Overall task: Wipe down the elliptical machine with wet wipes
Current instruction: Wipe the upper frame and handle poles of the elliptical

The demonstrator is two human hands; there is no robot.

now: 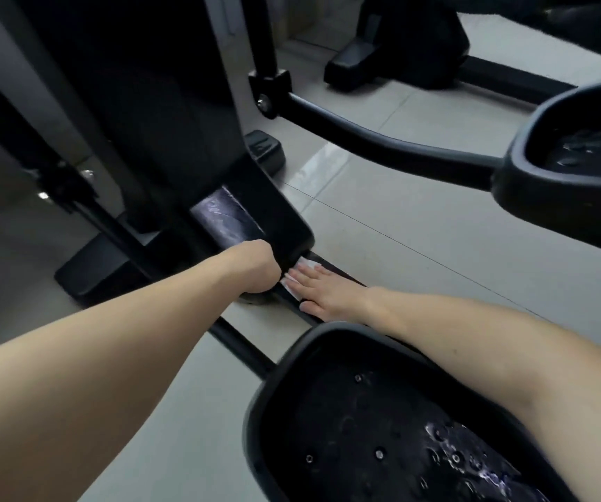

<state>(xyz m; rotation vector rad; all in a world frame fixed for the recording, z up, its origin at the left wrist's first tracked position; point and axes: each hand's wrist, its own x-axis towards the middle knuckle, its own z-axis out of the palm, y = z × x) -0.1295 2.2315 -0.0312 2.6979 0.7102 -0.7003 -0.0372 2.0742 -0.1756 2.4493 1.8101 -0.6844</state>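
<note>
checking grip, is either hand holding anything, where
Right hand presses the wet wipe flat on the rail, fingers straight. Left hand curls at the black cover's lower end; hold unclear.

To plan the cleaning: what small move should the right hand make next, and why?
Probably slide the right hand with the wet wipe along the rail: the wipe lies flat under its fingers, while the left hand grips the housing.

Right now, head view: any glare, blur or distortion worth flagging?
Head view: wide-angle stretch toward the edges; wet glare on the near black plastic foot pedal; upper left dim and soft; white wet wipe under the right hand is legible, slightly blown out.
</note>
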